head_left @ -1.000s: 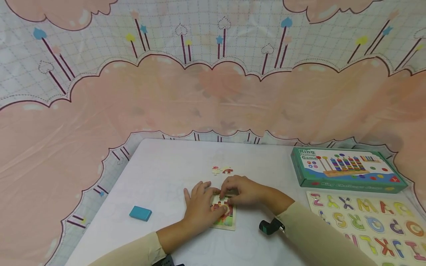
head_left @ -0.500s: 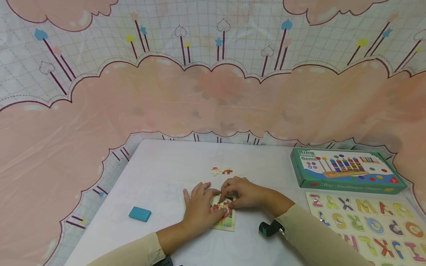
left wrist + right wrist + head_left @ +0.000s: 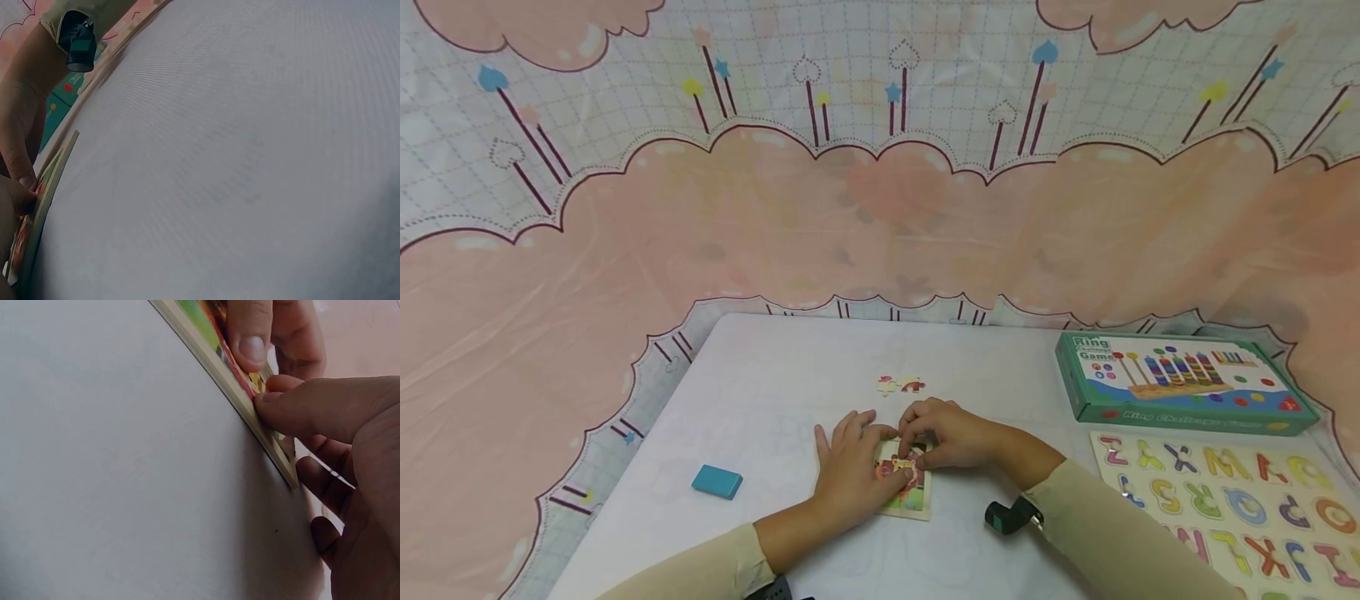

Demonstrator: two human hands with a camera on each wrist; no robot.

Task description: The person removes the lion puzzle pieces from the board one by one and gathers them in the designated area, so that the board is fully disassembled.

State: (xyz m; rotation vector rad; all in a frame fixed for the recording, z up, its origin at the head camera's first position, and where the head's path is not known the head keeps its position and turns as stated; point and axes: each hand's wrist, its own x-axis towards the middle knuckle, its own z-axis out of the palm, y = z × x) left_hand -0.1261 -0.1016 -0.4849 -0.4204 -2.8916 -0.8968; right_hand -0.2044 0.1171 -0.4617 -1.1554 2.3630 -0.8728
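A small wooden jigsaw puzzle (image 3: 915,502) with a colourful picture lies on the white table between both hands. My left hand (image 3: 853,468) rests over its left side, fingers spread and mostly straight, with the thumb pressing on the picture. At the upper right part, my right hand (image 3: 953,435) has curled fingers, and its thumb and index finger pinch a puzzle piece against the board, largely hidden by the fingertips. In the right wrist view, the right thumb (image 3: 312,409) sits right at the board's rim. Two loose puzzle pieces (image 3: 913,385) lie just beyond the hands.
A blue block (image 3: 717,482) lies on the table at the left. To the right stands a green Ring Challenge Game box (image 3: 1187,383), with a letter board (image 3: 1213,479) in front of it, partly under the right sleeve. A patterned cloth (image 3: 880,225) hangs behind the table.
The right fingertips shift slightly at the puzzle's upper right part. The left hand, the board and the loose pieces stay in place.
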